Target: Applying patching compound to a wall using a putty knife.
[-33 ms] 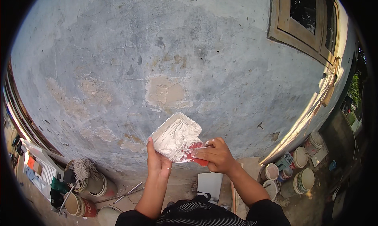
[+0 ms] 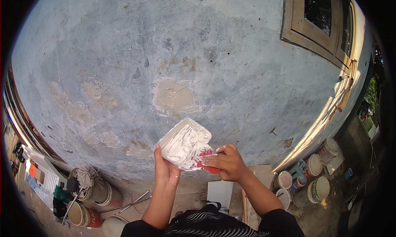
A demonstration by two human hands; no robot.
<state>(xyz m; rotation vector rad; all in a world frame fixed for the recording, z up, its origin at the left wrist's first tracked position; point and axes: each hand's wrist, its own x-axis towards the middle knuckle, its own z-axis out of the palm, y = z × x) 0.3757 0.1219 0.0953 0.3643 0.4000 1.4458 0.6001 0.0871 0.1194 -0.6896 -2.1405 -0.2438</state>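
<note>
A weathered blue-grey plaster wall (image 2: 247, 80) is rising before the left hand (image 2: 166, 167) and the right hand (image 2: 228, 162), curving with the lens and showing cracks and flaking. A dull brown concrete floor (image 2: 354, 191) is spreading below them, and a brown wooden-framed window (image 2: 319, 26) is sitting up and to the right of the right hand. Stained round plastic buckets are standing low on both outer sides of the hands, a grey-white one (image 2: 317, 189) among those to the right. A rough beige filler patch (image 2: 175, 96) is showing on the wall beyond the left hand. Between the hands, a whitish rectangular tray (image 2: 197, 123) smeared with creamy white paste (image 2: 183, 142) is resting in the left hand, thumb along its edge; the right hand is gripping a flat red scraper (image 2: 212, 170) at the tray's near right corner. Compared with the earlier frame, hands, tray and scraper are keeping practically the same places. The left fingers are mostly hiding beneath the tray, paste is masking part of the scraper, the lower edge is cutting off the black sleeves, and the buckets' contents are remaining hard to make out.
</note>
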